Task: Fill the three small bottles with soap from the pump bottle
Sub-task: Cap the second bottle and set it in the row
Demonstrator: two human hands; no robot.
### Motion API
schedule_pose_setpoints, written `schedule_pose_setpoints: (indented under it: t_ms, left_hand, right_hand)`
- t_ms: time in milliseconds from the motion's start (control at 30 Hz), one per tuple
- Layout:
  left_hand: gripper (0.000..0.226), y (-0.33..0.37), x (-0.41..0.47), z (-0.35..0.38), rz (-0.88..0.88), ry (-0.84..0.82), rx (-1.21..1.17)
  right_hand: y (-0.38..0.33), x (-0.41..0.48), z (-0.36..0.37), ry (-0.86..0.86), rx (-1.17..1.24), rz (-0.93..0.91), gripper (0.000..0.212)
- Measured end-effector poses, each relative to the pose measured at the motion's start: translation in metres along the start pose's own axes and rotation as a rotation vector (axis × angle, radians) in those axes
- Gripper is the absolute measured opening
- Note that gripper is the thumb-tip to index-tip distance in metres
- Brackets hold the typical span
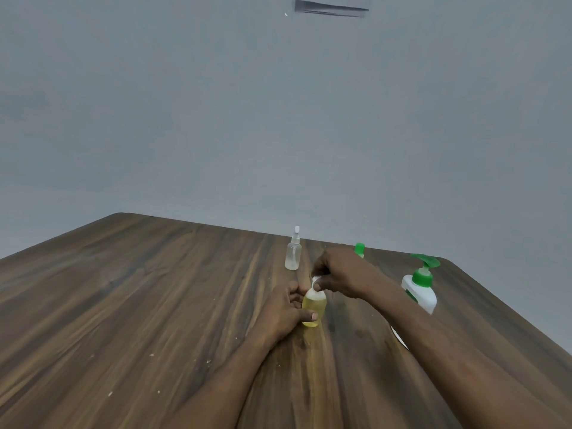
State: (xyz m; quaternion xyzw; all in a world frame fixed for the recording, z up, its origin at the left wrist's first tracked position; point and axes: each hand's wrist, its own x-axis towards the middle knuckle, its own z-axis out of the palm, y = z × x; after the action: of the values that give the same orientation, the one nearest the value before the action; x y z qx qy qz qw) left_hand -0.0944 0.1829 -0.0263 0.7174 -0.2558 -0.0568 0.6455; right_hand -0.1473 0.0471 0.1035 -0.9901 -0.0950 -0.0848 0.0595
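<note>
Bracing the small clear plastic bottle full of yellow soap (314, 308) with the left grip (286, 309): thumb across the lower body, fingers curled behind. Upright on the dark wood-grain counter (154, 305), left of the white pump bottle with green pump head (419, 294) and slightly nearer the camera. Braced, most likely, to stop spin and tipping under cap torque.

Pinching the small white cap (315, 283) at the neck with the right grip (340, 270), fingertips closed on it from above. Can't tell whether threading on or off; given the fill level, probably closing.

Farther left of the pump bottle and farther back: small clear plastic bottle with white nozzle top (293, 255), upright, capped, looks empty. Just left of and behind the pump bottle: green cap of a third small bottle (359, 249), body hidden behind the right grip, fill unknown.

Pump bottle close on the right side, presumably parked within reach for the next fill.

Estimate: one of three filled, at least one to go. Risks: soapy neck, cross-threaded cap.
</note>
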Motion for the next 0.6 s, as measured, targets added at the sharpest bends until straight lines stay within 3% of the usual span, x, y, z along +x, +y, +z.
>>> schedule_pose_setpoints:
  t_ms: [133, 200, 267, 333, 400, 600]
  left_hand:
    - [0.046, -0.001, 0.000, 0.000, 0.006, -0.004, -0.014]
    - [0.044, -0.002, 0.000, 0.000, 0.002, -0.002, -0.019]
    - [0.043, -0.001, 0.000, 0.000, -0.006, -0.007, -0.024]
    - [0.041, 0.000, 0.000, 0.000, -0.003, -0.005, -0.019]
    - [0.039, 0.001, -0.001, 0.000, -0.005, -0.004, -0.009]
    - [0.039, 0.002, -0.001, 0.001, -0.004, 0.007, -0.010]
  right_hand:
    - [-0.005, 0.009, 0.007, 0.039, -0.176, 0.157, 0.049]
    - [-0.007, 0.010, 0.008, 0.086, -0.232, 0.181, 0.054]
    - [-0.004, 0.007, 0.004, 0.052, -0.143, 0.127, 0.048]
    - [-0.001, 0.002, -0.002, -0.058, -0.089, 0.012, 0.026]
    - [0.000, -0.003, -0.004, -0.094, -0.099, -0.048, 0.026]
    - [-0.006, 0.002, 0.004, -0.067, -0.162, 0.019, 0.033]
